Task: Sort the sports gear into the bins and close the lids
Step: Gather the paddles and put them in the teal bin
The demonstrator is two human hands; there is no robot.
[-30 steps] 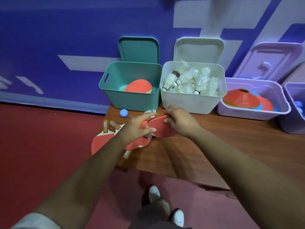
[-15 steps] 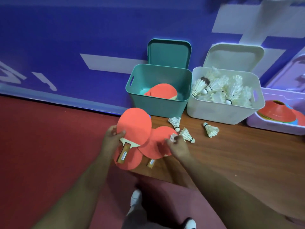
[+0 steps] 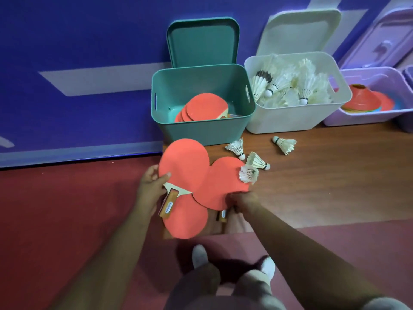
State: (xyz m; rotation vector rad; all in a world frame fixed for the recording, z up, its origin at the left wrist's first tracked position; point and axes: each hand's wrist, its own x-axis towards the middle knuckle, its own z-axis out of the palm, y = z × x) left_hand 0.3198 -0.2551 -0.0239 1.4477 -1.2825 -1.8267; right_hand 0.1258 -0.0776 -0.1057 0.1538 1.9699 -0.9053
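My left hand (image 3: 149, 190) grips a red table-tennis paddle (image 3: 183, 163) at the base of its blade, held above the table's left end. My right hand (image 3: 242, 202) is closed on the lower edge of a second red paddle (image 3: 221, 184). A third paddle (image 3: 185, 218) lies beneath them at the table corner. The teal bin (image 3: 201, 128) behind holds several red paddles, its lid (image 3: 202, 39) propped against the wall. Several loose shuttlecocks (image 3: 257, 162) lie on the table. The white bin (image 3: 281, 118) is full of shuttlecocks.
A lilac bin (image 3: 366, 115) at the right holds stacked orange cones (image 3: 366, 99), with its lid (image 3: 384, 39) leaning behind. The white lid (image 3: 301, 30) leans on the blue wall. The wooden table (image 3: 335, 182) stretches right. Red floor and my shoes (image 3: 199, 256) lie below.
My view has moved closer and left. My left hand keeps the lifted paddle, and my right hand has slid down to the second paddle's lower edge.
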